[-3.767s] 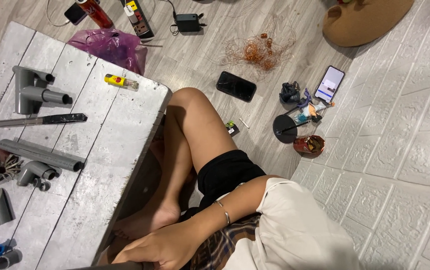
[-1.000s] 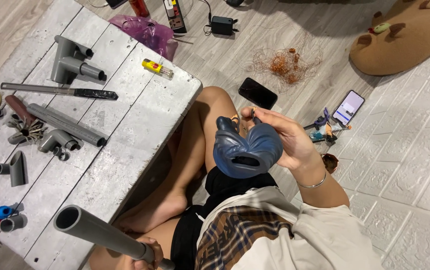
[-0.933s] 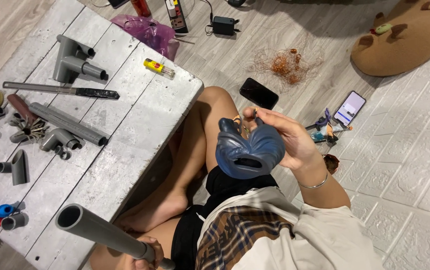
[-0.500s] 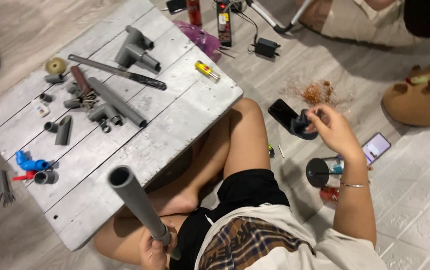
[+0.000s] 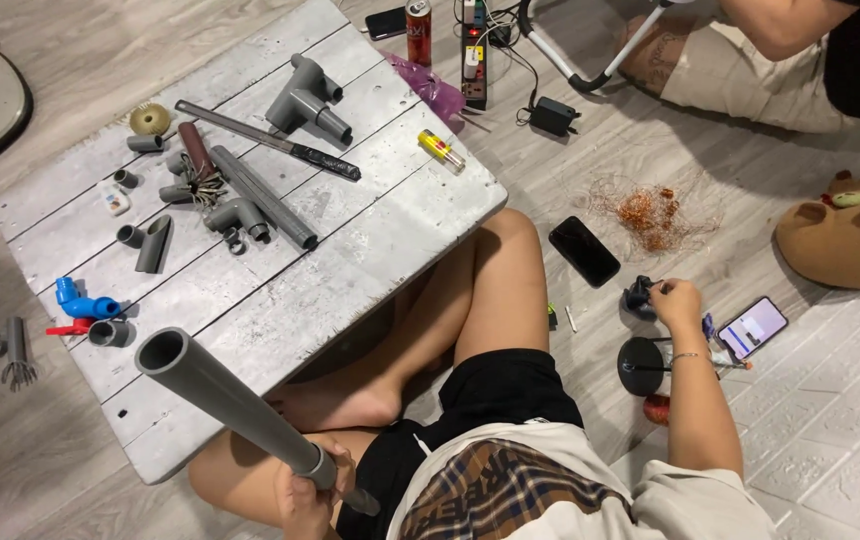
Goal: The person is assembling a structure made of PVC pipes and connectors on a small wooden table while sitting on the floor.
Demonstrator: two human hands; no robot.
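Left hand (image 5: 308,492) fingers wrapped around grey pipe (image 5: 225,400), long axis pointing up-left over the worktop (image 5: 350,270). Right hand (image 5: 675,303) fingers pinching dark blue object (image 5: 638,297) on the floor.

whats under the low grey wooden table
The person's bent leg and bare foot reach under the table at its near edge. The boards hide whatever lies further beneath.
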